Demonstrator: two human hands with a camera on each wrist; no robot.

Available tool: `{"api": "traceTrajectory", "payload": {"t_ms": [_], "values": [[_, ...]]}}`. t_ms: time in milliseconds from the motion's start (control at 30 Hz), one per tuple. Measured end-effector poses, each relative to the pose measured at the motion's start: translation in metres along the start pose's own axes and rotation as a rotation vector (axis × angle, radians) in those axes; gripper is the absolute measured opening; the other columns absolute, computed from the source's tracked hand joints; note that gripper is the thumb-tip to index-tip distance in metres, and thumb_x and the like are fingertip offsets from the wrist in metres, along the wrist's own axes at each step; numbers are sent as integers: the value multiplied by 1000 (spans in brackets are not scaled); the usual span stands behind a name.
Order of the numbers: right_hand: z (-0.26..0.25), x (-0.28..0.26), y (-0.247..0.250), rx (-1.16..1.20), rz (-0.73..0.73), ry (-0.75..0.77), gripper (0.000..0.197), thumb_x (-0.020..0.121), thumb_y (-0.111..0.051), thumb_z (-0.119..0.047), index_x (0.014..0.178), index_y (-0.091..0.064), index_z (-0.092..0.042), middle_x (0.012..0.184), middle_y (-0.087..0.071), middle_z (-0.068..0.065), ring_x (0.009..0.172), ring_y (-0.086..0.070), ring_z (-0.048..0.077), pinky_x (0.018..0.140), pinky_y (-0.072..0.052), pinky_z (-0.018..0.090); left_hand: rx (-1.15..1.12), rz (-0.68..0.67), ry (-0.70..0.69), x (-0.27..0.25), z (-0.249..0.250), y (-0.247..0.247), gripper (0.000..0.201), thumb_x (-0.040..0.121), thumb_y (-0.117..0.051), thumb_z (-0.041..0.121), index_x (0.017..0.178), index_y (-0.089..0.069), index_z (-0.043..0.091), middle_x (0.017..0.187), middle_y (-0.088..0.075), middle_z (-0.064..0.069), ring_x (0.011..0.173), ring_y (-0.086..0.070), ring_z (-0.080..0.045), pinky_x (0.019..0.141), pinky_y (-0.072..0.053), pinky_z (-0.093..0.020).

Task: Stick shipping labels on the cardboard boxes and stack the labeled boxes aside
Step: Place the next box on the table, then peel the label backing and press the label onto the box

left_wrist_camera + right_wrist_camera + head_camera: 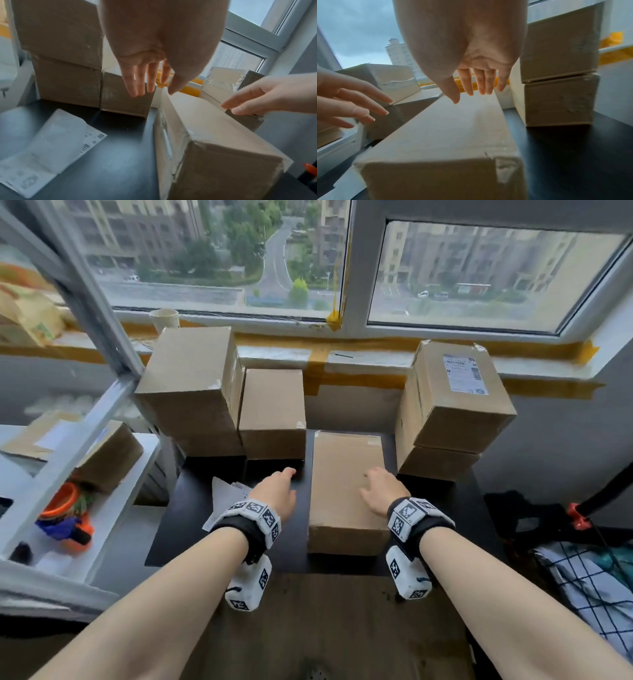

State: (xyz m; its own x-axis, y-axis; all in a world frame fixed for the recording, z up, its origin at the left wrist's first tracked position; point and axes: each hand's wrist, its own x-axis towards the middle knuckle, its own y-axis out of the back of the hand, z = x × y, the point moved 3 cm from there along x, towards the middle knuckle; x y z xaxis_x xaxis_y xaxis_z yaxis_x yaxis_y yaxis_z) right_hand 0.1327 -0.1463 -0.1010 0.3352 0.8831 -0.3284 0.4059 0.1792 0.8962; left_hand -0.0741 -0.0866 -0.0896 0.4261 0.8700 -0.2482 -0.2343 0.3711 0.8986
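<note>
A plain cardboard box [346, 484] lies lengthwise in the middle of the black table [191, 518], with no label on its top. My left hand [279, 491] hovers just left of it with straight fingers [137, 81], holding nothing. My right hand [380, 489] is spread over the box's right side, fingers [481, 82] straight, a little above the top [453, 128]. A sheet of white shipping labels [46, 146] lies on the table left of my left wrist. At the right stands a stack of two boxes; the upper one [459, 395] carries a label [464, 374].
Unlabeled boxes [191, 388] [272, 412] stand at the back left against the window sill [359, 357]. A white shelf [85, 501] on the left holds another box and an orange tape dispenser [66, 518]. Checked cloth [589, 587] lies at the right.
</note>
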Motion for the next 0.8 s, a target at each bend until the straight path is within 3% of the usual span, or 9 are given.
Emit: {"api": "traceTrajectory", "payload": {"t_ms": [167,333,533,800], "values": [[-47,14,-4,-28,11,165,36,92,-44,-19,126,-52,-9,130,-52,9,118,-52,30,102,-43,44,112,7,96,-11,-33,12,42,96,-39,22,137,-40,18,135,-49,-8,122,-49,-28,97,-44,-43],[-101,23,-21,-89,-69,291,34,92,-44,-19,122,-54,-6,127,-54,14,117,-52,32,100,-43,41,133,-6,193,-25,-83,18,38,94,-36,18,131,-45,18,135,-48,-6,124,-47,-27,97,-44,-42],[-164,27,-56,-159,-150,339,35,94,-43,-25,125,-52,-10,130,-50,10,118,-52,32,99,-44,42,108,-25,309,-35,-149,20,35,94,-38,21,127,-48,16,130,-51,-8,120,-50,-29,96,-45,-42],[-213,31,-124,-116,-295,349,40,93,-46,-23,132,-50,-14,139,-46,7,124,-48,28,100,-42,38,38,-109,301,-30,-204,-9,37,94,-39,19,130,-49,18,135,-52,-5,122,-51,-27,100,-44,-41]]}}
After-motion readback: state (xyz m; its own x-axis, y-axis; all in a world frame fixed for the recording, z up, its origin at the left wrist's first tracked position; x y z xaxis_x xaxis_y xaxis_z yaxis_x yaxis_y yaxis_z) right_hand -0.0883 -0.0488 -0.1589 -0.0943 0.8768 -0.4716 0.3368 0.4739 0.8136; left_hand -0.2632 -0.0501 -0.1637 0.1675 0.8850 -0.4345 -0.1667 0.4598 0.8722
